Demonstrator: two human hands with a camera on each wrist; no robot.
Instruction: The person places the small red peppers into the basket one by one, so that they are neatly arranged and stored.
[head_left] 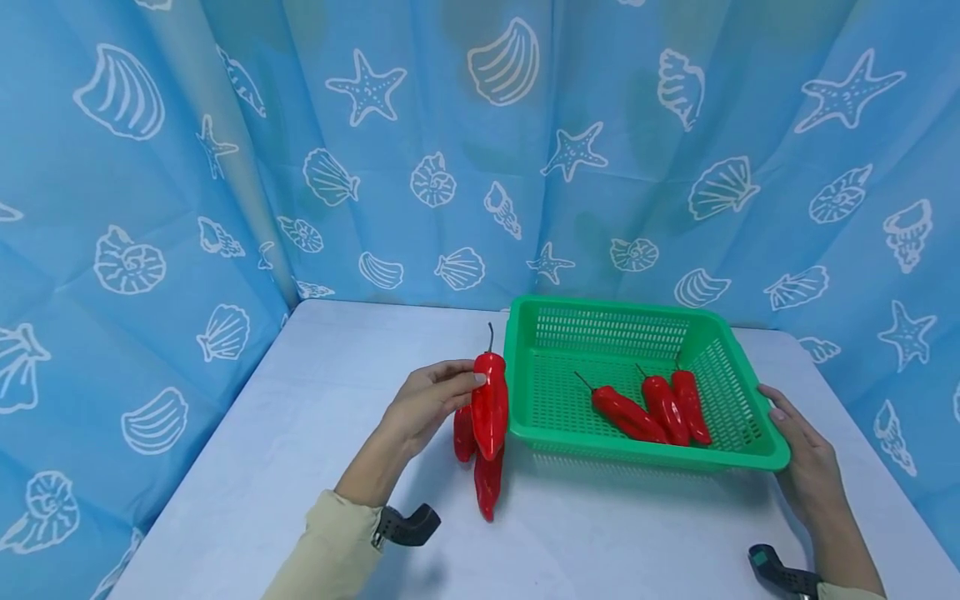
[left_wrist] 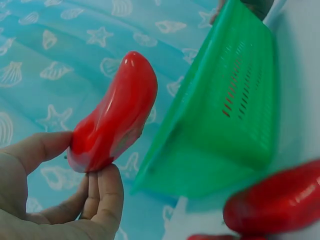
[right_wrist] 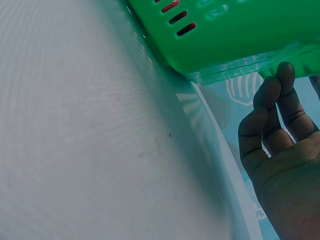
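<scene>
My left hand (head_left: 431, 402) pinches a glossy red chili pepper (head_left: 491, 408) near its stem end, between thumb and fingertips. The pepper hangs tip down with its dark stem up, just left of the green plastic basket (head_left: 645, 452). In the left wrist view the held pepper (left_wrist: 120, 112) is clear of the basket wall (left_wrist: 215, 135). Below it, more red peppers (head_left: 488, 487) lie on the table, partly hidden. My right hand (head_left: 813, 467) grips the basket's right rim, with fingers (right_wrist: 267, 92) curled under the edge. Three red peppers (head_left: 663, 408) lie inside the basket.
The white table (head_left: 300, 467) runs back to a blue curtain (head_left: 420, 108) printed with white shells and starfish. The basket stands at the table's back right, close to the curtain. Each wrist wears a dark strapped device (head_left: 408, 527).
</scene>
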